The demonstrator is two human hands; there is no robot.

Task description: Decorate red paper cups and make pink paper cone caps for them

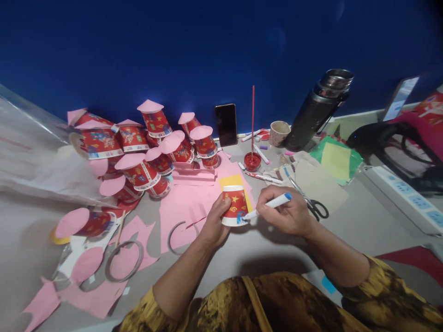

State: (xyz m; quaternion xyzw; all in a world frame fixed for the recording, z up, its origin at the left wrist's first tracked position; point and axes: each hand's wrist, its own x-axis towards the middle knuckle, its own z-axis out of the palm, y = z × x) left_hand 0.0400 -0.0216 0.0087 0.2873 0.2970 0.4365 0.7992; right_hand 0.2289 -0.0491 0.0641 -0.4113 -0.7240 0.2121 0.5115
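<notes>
My left hand [217, 221] is wrapped round the side of a red paper cup [234, 203] with gold stars and a white band, held upside down. Blue marks show near its lower rim. In my right hand [289, 212] is a white marker pen [270, 205] with a blue end, its tip at the blue marks on the cup. Behind the cup lies a yellow sheet [231, 180] on pink paper [183, 203]. To the right of my right hand lie scissors [316, 208] with black handles.
Several red cups with pink paper cones [138, 170] stand and lie at the left. Rings of tape [123, 261] rest on pink scraps. At the back are a phone [226, 124], a red paint pot [252, 161] with a brush, a paper cup [279, 133] and a dark flask [316, 110]. A power strip [404, 196] lies right.
</notes>
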